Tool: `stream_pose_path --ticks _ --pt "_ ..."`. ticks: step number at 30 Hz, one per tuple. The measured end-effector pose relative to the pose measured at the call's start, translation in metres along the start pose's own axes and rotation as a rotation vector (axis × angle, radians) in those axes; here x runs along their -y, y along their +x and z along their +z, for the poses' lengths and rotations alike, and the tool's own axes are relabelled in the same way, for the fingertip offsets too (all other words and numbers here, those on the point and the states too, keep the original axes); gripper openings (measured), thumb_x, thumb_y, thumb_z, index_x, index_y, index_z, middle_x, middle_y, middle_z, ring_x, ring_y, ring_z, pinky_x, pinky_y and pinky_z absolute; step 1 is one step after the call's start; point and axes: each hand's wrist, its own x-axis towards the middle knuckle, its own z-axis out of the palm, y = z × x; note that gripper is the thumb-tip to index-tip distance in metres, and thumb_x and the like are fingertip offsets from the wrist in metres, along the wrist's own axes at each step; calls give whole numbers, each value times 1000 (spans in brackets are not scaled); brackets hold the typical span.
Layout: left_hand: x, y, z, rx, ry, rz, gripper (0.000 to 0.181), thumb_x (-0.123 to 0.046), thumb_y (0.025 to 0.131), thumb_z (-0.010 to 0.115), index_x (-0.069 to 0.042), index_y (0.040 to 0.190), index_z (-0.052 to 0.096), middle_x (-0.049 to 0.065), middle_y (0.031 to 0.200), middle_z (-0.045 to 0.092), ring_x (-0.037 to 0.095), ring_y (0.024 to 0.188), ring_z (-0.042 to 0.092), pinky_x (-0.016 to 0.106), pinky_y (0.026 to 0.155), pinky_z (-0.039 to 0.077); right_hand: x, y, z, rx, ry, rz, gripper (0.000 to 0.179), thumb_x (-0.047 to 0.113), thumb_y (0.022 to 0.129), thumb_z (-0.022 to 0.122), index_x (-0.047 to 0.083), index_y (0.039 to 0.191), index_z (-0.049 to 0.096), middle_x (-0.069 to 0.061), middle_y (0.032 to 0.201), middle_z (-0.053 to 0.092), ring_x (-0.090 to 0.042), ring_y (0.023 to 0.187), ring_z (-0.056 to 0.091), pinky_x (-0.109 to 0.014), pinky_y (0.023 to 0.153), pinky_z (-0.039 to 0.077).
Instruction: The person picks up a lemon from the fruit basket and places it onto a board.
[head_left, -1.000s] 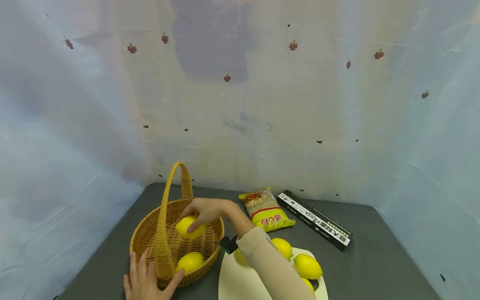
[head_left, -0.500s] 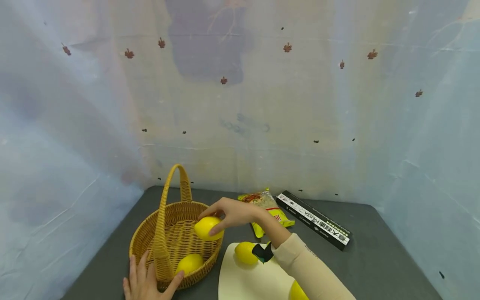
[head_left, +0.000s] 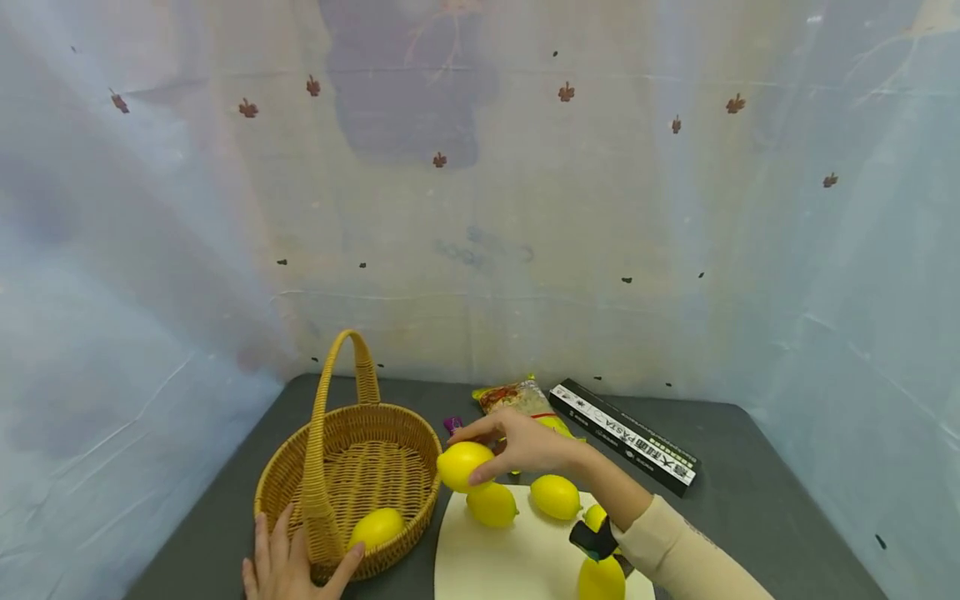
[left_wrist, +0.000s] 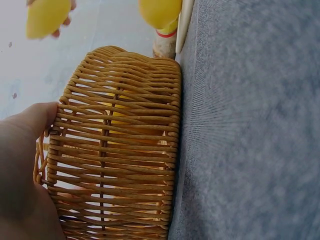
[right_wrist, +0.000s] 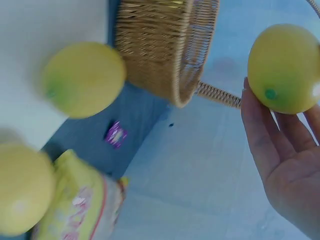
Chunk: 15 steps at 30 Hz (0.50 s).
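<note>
My right hand pinches a yellow lemon between thumb and fingers, just right of the wicker basket's rim. The right wrist view shows that lemon's green tip facing the camera. At the basket, my left hand grips the near rim by the foot of the tall handle. Its thumb lies at the rim in the left wrist view. One lemon lies inside the basket near the front wall. Several more, among them a lemon, sit on a cream board.
Behind the right hand lies a yellow pasta bag, partly hidden. A long black pasta box is at the back right. A small purple wrapped item lies beyond the basket. Patterned sheeting encloses the grey table.
My right hand has lifted the lemon out of the basket and carried it rightward to the board's far-left edge. The left hand has stayed at the basket rim.
</note>
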Motion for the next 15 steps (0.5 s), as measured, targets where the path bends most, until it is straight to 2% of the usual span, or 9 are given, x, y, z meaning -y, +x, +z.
stream_pose_path --ticks 3,7,11,15 --pt "-1 0 -1 17 6 3 99 -71 77 71 12 129 55 25 153 24 44 150 -7 76 110 1 -8 -16 -4 -24 -8 52 46 15 89 77 12 133 65 1 122 68 -15 104 65 -29 91 55" --pt "-1 0 -1 22 9 2 100 -71 77 70 11 132 53 24 154 23 43 150 -8 76 110 1 -20 -33 -5 -15 -20 67 45 15 89 77 11 132 65 1 122 67 -16 104 65 -30 90 55" --pt "0 1 0 29 12 -8 103 -73 77 68 11 133 52 24 154 24 42 150 -10 75 110 0 -28 -49 -2 42 -13 59 47 13 88 78 5 132 64 -2 125 67 -12 102 65 -30 91 54" --pt "1 1 0 26 15 -13 103 -75 76 68 10 134 53 24 154 24 41 150 -9 76 110 0 -36 -62 2 128 44 73 46 9 89 75 1 132 63 -5 127 66 -12 104 64 -29 95 52"
